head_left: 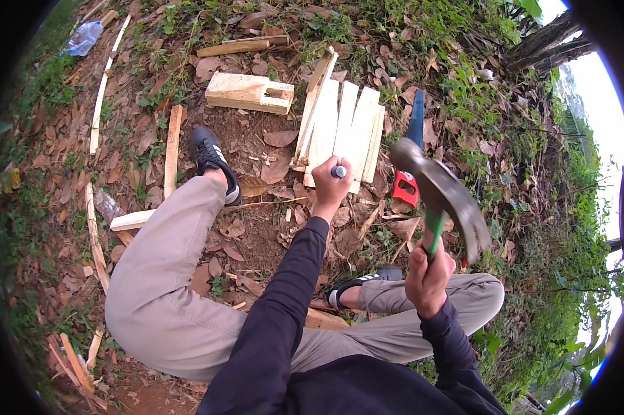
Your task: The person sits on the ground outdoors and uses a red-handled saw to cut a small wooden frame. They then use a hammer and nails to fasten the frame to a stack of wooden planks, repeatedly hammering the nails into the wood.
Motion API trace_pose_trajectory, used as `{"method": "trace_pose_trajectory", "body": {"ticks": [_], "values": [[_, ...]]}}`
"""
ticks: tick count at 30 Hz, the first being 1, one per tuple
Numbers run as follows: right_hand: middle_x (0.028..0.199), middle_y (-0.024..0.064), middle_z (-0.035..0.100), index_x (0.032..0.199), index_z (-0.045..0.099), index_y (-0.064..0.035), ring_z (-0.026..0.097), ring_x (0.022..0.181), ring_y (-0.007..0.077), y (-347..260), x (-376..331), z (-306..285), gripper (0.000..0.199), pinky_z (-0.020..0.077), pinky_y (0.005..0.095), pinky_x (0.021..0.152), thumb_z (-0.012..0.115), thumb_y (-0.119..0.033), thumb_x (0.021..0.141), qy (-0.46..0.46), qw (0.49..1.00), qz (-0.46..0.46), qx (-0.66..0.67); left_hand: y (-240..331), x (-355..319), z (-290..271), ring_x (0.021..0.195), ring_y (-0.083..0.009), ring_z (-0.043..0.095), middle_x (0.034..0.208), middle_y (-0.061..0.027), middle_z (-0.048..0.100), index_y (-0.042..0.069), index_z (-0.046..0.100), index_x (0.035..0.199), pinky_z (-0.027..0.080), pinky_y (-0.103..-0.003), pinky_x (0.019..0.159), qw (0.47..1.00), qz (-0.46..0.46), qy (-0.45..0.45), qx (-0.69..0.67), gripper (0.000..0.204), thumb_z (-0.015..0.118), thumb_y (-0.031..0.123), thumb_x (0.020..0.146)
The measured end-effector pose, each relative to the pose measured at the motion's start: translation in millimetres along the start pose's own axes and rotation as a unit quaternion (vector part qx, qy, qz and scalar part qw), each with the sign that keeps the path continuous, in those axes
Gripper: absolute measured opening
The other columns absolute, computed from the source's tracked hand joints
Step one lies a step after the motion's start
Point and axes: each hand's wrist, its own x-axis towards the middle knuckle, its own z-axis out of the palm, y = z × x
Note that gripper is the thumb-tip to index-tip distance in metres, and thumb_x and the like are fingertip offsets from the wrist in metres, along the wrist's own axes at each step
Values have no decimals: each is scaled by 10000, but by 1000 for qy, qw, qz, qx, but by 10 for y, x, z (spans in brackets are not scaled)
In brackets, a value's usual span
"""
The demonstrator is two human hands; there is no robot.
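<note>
My left hand is closed around an upright tool that looks like a chisel. Only its round handle end shows; the lower part is hidden under the fist. That fist is at the near end of several pale wooden boards laid side by side, with one board tilted along their left side. On the right, my right hand grips a claw hammer by its green handle. The hammer's head is raised toward the camera, slightly blurred, and partly covers a handsaw with a red handle and blue blade.
A wooden block with a cut slot lies beyond my left shoe. Loose wood strips and offcuts are scattered over leaf-covered soil. At the upper left lies a crumpled clear plastic bag. Tree trunks stand upper right.
</note>
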Motion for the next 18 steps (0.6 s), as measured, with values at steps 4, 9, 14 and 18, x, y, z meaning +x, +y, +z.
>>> {"method": "trace_pose_trajectory", "body": {"ticks": [4, 9, 14, 18], "values": [[598, 219, 562, 890, 519, -11, 577, 549, 438, 497, -190, 306, 262, 428, 492, 490, 593, -236, 1004, -179, 973, 114, -94, 50, 27, 84, 468, -133, 467, 506, -79, 493, 16, 504, 636, 360, -321, 455, 1000, -6, -8, -10, 246, 672, 27, 815], [564, 186, 516, 920, 530, -13, 551, 482, 381, 47, 115, 67, 237, 394, 432, 464, 578, -224, 1015, -120, 986, 117, 1, 4, 10, -24, 439, -222, 507, 516, -133, 504, 13, 494, 631, 398, -352, 465, 1000, 4, 14, -14, 275, 684, 44, 828], [524, 135, 492, 882, 519, -21, 516, 431, 300, 414, -220, 260, 328, 408, 391, 463, 568, -314, 1019, 50, 997, 1, 55, 116, -2, 30, 461, -91, 459, 481, -56, 461, 18, 469, 610, 337, -318, 442, 1000, -10, 1, -23, 345, 654, 100, 890], [628, 257, 570, 952, 560, -7, 590, 621, 472, 712, -280, 527, 231, 422, 507, 527, 583, -231, 1005, -158, 972, 171, -35, 137, -4, -19, 439, -150, 460, 485, -93, 448, 19, 484, 625, 358, -334, 447, 999, -29, -12, -4, 234, 669, 29, 768]]}}
